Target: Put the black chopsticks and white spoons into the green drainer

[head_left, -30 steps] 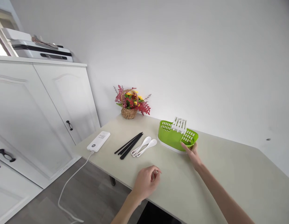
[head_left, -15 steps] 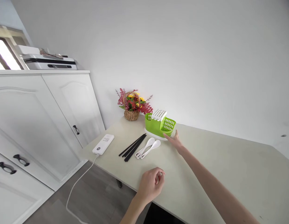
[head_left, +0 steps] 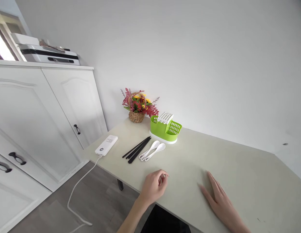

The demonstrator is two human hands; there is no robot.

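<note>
Plain white wall (head_left: pixel 201 64) at the back, a white cabinet (head_left: pixel 75 97) off to the left with a boxy machine (head_left: pixel 53 58) on top, and a pale table (head_left: pixel 242 165) up against the wall. Head camera's the only view, so that's what I'm going off.

Both hands are bare and, far as I can see, neither has hold of anything. The left hand (head_left: pixel 154 187) sits by the near edge, fingers curled in a loose fist, nothing poking out, though I can't see right into the palm. Looks parked, basically. The right hand (head_left: pixel 220 202) is over to the right, free of everything: fingers straight, thumb spread. Can't tell if it's pressing on the table or slightly above it.

The green caddy (head_left: pixel 162 132) stands upright toward the back, near the flower basket (head_left: pixel 136 117); its white base is probably what keeps it steady. In front are the spoons (head_left: pixel 157 150), handles angled toward the near left, which I'd guess makes them handy to grab. Black chopsticks (head_left: pixel 140 149) lie just left of those in a narrow fan, like with like. The left hand is nearest the spoons, not touching.

The power bank (head_left: pixel 106 145) is by the left edge, likely so its cable (head_left: pixel 80 180) can drop off without crossing the other stuff.
</note>
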